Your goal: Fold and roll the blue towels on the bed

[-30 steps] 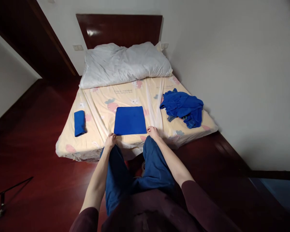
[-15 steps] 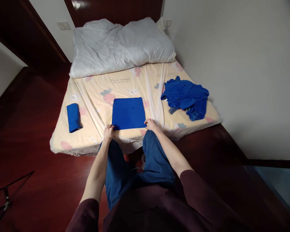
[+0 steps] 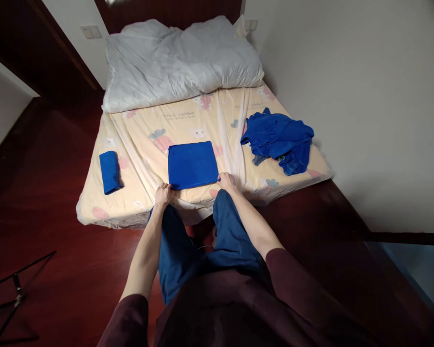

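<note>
A blue cloth point(image 3: 193, 165), folded into a flat rectangle, lies on the bed point(image 3: 137, 144) near its front edge. At its near left corner my left hand point(image 3: 163, 195) is closed, pinching the edge. My right hand point(image 3: 226, 180) pinches the near right corner. To the left rests a small rolled or folded blue bundle point(image 3: 110, 172). A crumpled heap of blue clothing point(image 3: 280, 140) lies on the right part of the bed.
A big white quilt or pillow point(image 3: 181, 62) lies across the head of the bed. The wall point(image 3: 347, 106) runs along the right side. On the red floor at the lower left stands a thin black metal stand point(image 3: 17, 289).
The cloth's near edge now tilts slightly, its right end a little farther up than its left. Both hands still pinch the corners. The camera view has shifted slightly.
</note>
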Available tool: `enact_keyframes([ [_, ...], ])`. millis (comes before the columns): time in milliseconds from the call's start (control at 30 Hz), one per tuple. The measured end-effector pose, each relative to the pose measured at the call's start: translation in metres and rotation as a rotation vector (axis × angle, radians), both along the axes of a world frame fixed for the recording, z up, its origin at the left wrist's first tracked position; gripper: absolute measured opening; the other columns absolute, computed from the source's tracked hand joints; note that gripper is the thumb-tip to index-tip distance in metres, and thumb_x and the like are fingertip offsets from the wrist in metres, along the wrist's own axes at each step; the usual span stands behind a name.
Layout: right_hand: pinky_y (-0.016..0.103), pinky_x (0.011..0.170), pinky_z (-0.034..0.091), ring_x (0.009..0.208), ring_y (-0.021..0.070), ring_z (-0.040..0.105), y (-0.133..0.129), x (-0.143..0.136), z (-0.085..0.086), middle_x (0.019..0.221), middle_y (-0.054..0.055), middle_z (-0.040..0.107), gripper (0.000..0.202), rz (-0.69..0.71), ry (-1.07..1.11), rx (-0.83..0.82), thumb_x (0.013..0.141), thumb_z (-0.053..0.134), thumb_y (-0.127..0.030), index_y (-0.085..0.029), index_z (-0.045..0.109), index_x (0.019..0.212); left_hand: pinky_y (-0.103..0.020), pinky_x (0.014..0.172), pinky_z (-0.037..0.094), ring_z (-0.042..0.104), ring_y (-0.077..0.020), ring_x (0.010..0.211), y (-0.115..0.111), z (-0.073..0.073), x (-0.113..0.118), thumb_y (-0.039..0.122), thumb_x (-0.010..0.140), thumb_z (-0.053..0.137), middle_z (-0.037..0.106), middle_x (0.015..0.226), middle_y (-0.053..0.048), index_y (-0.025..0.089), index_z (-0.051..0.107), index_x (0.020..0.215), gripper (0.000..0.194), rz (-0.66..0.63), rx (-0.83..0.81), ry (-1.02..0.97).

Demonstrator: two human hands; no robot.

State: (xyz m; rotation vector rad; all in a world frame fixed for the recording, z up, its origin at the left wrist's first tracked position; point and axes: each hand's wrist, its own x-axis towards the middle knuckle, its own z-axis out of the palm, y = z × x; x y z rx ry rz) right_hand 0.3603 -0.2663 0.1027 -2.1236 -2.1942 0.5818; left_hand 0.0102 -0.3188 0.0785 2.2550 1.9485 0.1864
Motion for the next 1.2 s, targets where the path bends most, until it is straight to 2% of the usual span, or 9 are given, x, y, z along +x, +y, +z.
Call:
enact_keyframes([
  [133,0.036,0.100,0.056,0.114,0.0280,0.073,-0.004,0.006,0.001,0.122,0.015,0.076,0.028,-0.049,0.021,0.011,0.093,0.065,-0.017,-0.019,0.079,0.117,-0.046,0.101,0.049,0.060,-0.0342,0.115,-0.007,0.001,0.002,0.022,0.092,0.052,0.069,0.109,-0.018,0.016,0.071,0.108,0.026,-0.034,0.045,0.008],
  [267,0.030,0.100,0.056,0.113,0.0231,0.073,-0.002,0.007,0.002,0.121,0.008,0.078,0.029,0.000,0.078,0.010,0.090,0.068,-0.013,-0.024,0.081,0.114,-0.046,0.104,0.049,0.059,-0.0337,0.118,-0.009,0.000,-0.001,0.021,0.091,0.052,0.069,0.115,-0.016,0.019,0.072,0.108,0.027,-0.035,0.042,-0.028],
  [533,0.029,0.105,0.055,0.115,0.0219,0.074,0.006,0.004,-0.006,0.122,0.004,0.079,0.050,0.047,0.132,0.000,0.079,0.069,0.003,-0.026,0.081,0.116,-0.042,0.114,0.048,0.059,-0.0290,0.125,0.003,-0.008,-0.006,0.008,0.076,0.052,0.070,0.132,-0.012,0.018,0.078,0.112,0.045,-0.081,-0.031,-0.181],
  [733,0.032,0.108,0.054,0.116,0.0226,0.072,0.013,0.010,-0.018,0.121,0.006,0.079,0.028,-0.005,0.154,0.012,0.088,0.068,-0.009,-0.024,0.083,0.107,-0.043,0.114,0.051,0.062,-0.0270,0.123,0.010,-0.010,-0.012,0.010,0.076,0.049,0.073,0.128,-0.010,0.018,0.079,0.106,0.043,-0.005,-0.050,-0.302],
  [800,0.031,0.105,0.056,0.108,0.0200,0.075,0.015,0.014,-0.022,0.115,0.005,0.079,0.026,-0.027,0.232,0.024,0.091,0.066,-0.011,-0.022,0.081,0.110,-0.041,0.112,0.052,0.063,-0.0260,0.123,0.010,-0.011,-0.012,0.012,0.078,0.048,0.074,0.125,-0.010,0.018,0.077,0.110,0.043,0.032,-0.048,-0.347],
  [933,0.027,0.084,0.061,0.068,0.0146,0.074,0.015,0.019,-0.028,0.083,0.001,0.076,0.032,-0.102,0.443,-0.009,0.100,0.056,-0.018,-0.019,0.069,0.130,-0.041,0.099,0.057,0.070,-0.0268,0.107,0.009,-0.013,-0.014,0.021,0.090,0.048,0.072,0.113,-0.014,0.016,0.072,0.121,0.040,0.135,-0.048,-0.376],
  [1000,0.026,0.079,0.060,0.062,0.0140,0.071,0.016,0.020,-0.031,0.080,-0.001,0.074,0.034,-0.123,0.480,-0.012,0.103,0.053,-0.020,-0.019,0.063,0.135,-0.040,0.095,0.057,0.071,-0.0272,0.102,0.009,-0.012,-0.014,0.026,0.095,0.048,0.070,0.108,-0.015,0.016,0.070,0.121,0.036,0.167,-0.042,-0.364],
  [1067,0.028,0.082,0.060,0.068,0.0152,0.072,0.017,0.019,-0.031,0.086,0.001,0.075,0.033,-0.123,0.464,0.016,0.103,0.052,-0.020,-0.020,0.062,0.135,-0.039,0.093,0.056,0.071,-0.0277,0.101,0.008,-0.012,-0.013,0.029,0.098,0.047,0.069,0.103,-0.014,0.017,0.069,0.121,0.034,0.194,-0.039,-0.349],
  [1200,0.031,0.096,0.057,0.100,0.0206,0.074,0.018,0.018,-0.029,0.109,0.007,0.078,0.031,-0.111,0.392,0.086,0.102,0.054,-0.018,-0.020,0.066,0.130,-0.039,0.093,0.055,0.071,-0.0284,0.099,0.008,-0.010,-0.011,0.031,0.101,0.046,0.068,0.098,-0.013,0.018,0.065,0.125,0.034,0.240,-0.047,-0.341],
])
